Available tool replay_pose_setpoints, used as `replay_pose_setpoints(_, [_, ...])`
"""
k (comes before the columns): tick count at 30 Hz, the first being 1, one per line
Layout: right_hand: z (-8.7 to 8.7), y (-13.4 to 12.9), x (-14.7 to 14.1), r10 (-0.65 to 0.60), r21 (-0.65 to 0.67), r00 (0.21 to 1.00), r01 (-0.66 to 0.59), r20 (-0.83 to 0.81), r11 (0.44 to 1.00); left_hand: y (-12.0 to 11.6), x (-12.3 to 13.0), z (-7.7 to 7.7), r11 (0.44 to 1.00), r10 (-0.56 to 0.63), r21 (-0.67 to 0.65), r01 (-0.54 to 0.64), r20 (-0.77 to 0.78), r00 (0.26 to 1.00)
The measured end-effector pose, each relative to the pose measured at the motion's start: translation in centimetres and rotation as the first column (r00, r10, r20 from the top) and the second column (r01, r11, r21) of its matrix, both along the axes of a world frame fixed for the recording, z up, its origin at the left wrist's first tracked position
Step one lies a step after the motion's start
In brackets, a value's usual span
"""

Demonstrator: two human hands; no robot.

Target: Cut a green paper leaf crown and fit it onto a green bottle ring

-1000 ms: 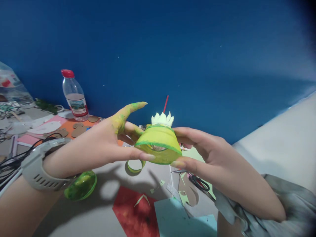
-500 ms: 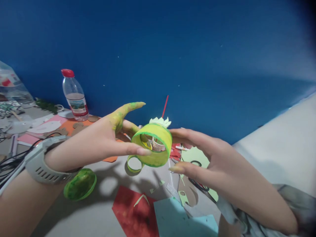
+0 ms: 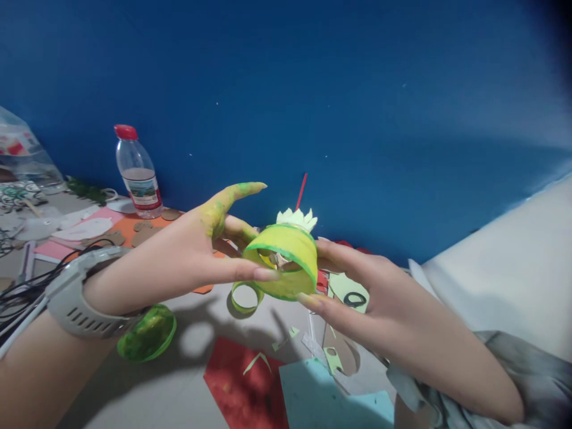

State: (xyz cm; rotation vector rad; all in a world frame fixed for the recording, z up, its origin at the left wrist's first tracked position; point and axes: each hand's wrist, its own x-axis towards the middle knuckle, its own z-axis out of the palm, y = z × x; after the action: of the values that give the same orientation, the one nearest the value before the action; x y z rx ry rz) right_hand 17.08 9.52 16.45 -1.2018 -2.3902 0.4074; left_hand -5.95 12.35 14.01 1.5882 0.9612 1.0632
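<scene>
A yellow, cup-like craft piece (image 3: 290, 244) with green-painted rims is held above the table, its open mouth tilted toward me. Pale jagged paper leaves (image 3: 297, 218) crown its far end, and a thin red stick (image 3: 301, 190) rises behind them. My left hand (image 3: 223, 238), smeared with yellow and green paint, grips the left rim between thumb and fingers, index finger stretched out. On the other side, my right hand (image 3: 357, 286) touches it, thumb at the lower rim and fingers against its side. Below it lies a small yellow-green ring (image 3: 245, 297).
A green-painted bowl (image 3: 147, 333) sits beneath my left wrist. Red paper (image 3: 245, 387) and light blue paper (image 3: 335, 393) lie in front, with scraps nearby. A red-capped bottle (image 3: 138, 179) stands by the blue wall (image 3: 286, 89). Scissors (image 3: 355, 299) are partly behind my right hand.
My right thumb has closed onto the lower rim of the yellow piece. The piece has tipped and shifted slightly right, so less of its inside shows.
</scene>
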Motion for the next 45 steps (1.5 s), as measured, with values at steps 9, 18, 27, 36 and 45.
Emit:
replay_pose_setpoints(9, [0.2, 0.0, 0.1, 0.032, -0.017, 0.999, -0.032, -0.036, 0.999, 0.3, -0.3, -0.4, 0.997, -0.006, 0.076, 0.013, -0.092, 0.996])
replay_pose_setpoints(18, [-0.1, -0.3, 0.4, -0.132, -0.022, 0.991, 0.131, -0.03, 0.991, 0.2, -0.4, 0.0, 0.995, 0.025, 0.097, -0.008, -0.174, 0.984])
replay_pose_setpoints(27, [-0.1, -0.5, -0.9, -0.174, 0.092, 0.984, 0.175, -0.022, 0.98, 0.2, -0.4, 0.0, 0.999, 0.021, 0.03, -0.016, -0.197, 0.98])
replay_pose_setpoints(36, [-1.3, -0.5, -2.0, -0.253, 0.328, 0.966, 0.224, 0.048, 0.918, -0.2, 0.5, 0.1, 0.982, 0.187, 0.047, -0.182, -0.156, 0.97])
replay_pose_setpoints(45, [-1.6, -0.4, -2.5, -0.313, 0.529, 0.944, 0.214, 0.104, 0.821, -0.3, 0.5, 0.2, 0.978, 0.204, -0.02, -0.208, -0.133, 0.97])
